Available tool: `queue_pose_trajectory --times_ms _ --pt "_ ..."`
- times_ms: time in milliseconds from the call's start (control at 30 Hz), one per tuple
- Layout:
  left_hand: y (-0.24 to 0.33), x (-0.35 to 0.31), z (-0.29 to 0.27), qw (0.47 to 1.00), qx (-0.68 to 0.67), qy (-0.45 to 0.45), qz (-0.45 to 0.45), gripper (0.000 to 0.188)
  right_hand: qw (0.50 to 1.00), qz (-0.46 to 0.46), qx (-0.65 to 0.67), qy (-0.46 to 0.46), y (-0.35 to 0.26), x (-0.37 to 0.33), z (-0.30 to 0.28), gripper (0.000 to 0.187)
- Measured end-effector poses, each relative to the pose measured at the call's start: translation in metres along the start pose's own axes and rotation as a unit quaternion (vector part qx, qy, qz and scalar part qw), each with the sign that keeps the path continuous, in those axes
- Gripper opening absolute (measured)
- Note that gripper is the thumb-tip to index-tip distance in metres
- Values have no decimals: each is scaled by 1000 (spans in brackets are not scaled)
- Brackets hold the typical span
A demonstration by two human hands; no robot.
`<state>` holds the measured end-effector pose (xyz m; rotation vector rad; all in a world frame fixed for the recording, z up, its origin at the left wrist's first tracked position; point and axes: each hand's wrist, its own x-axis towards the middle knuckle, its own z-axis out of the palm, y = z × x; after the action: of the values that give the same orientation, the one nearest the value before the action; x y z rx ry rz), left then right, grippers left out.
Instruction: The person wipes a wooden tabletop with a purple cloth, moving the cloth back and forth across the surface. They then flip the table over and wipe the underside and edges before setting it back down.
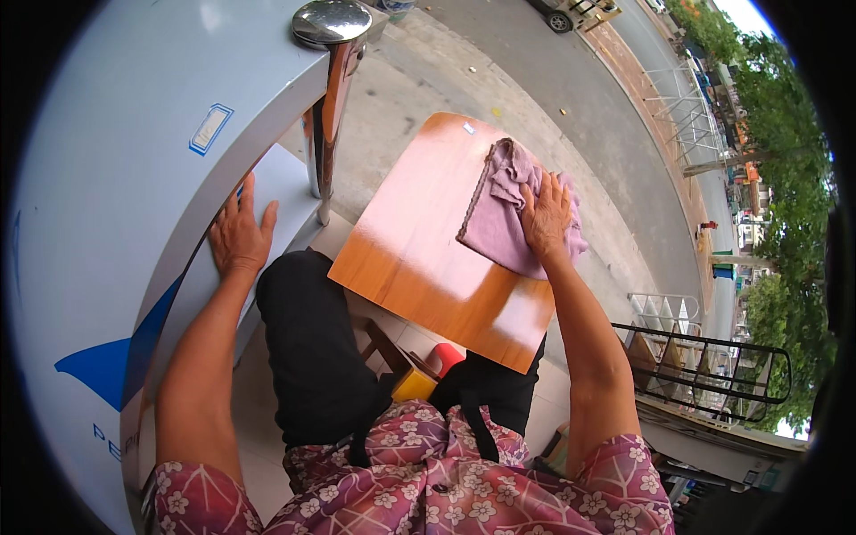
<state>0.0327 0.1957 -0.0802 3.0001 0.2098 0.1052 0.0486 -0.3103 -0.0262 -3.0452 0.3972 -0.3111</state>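
A crumpled mauve cloth with a dark stitched edge lies on the right part of a glossy wooden stool seat. Flat on that cloth rests my right hand, its fingers stretched forward. My left hand is spread on a pale lower shelf of the white counter, and nothing is in it. Light reflects off the wood-grain surface, and a small white sticker sits near its far edge. The seat's near edge lies over my knees.
The white counter fills the left side, with a chrome post topped by a shiny round disc at its corner. Beneath the wooden seat are a red and yellow object. A black metal rack stands at right; pavement and road stretch ahead.
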Motion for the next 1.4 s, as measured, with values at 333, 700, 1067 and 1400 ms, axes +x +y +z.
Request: queue_pose_trajectory --times_ms 333,700,1067,1400 --pt "-5 0 8 998 37 52 31 65 997 75 10 15 41 -6 -2 64" --pt "-9 1 14 995 44 72 44 65 995 94 -18 20 53 -35 -7 64" --pt "-10 2 22 993 61 85 45 67 998 36 24 44 52 -94 -21 59" --pt "-12 4 24 993 75 83 40 63 998 8 45 39 37 -122 -31 60"
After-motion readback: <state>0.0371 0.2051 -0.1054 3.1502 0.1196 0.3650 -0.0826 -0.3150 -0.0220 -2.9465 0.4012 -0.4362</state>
